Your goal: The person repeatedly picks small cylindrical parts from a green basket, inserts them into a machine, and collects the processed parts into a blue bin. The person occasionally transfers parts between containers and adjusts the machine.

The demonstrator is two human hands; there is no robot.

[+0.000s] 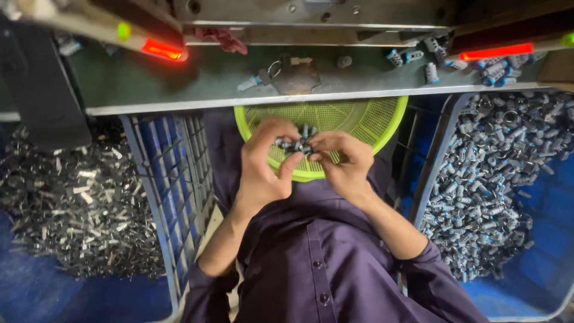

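The person sits with both hands raised over a lime-green mesh basket [365, 122] that rests in their lap, just under the near edge of the green work shelf [197, 81]. The left hand [263, 164] and the right hand [338, 158] meet fingertip to fingertip, both pinched close around a small cluster of grey metal parts [296, 145] with pale blue ends, held just above the basket's near rim. It looks to me like a sorting or fitting step: the pieces are being gathered or pressed together between thumbs and forefingers, though the fingers hide exactly how they join. To the right, a blue crate [448, 119] is heaped with the same sort of blue-tipped pieces [496, 179]; to the left, beyond another blue crate wall [161, 179], lies a pile of bare metal clips [78, 203]. A few loose pieces [430, 72] sit on the shelf's far right, near a glowing red light bar [496, 51]. The next move would call for a steady pinch, so nothing slips from the cluster.
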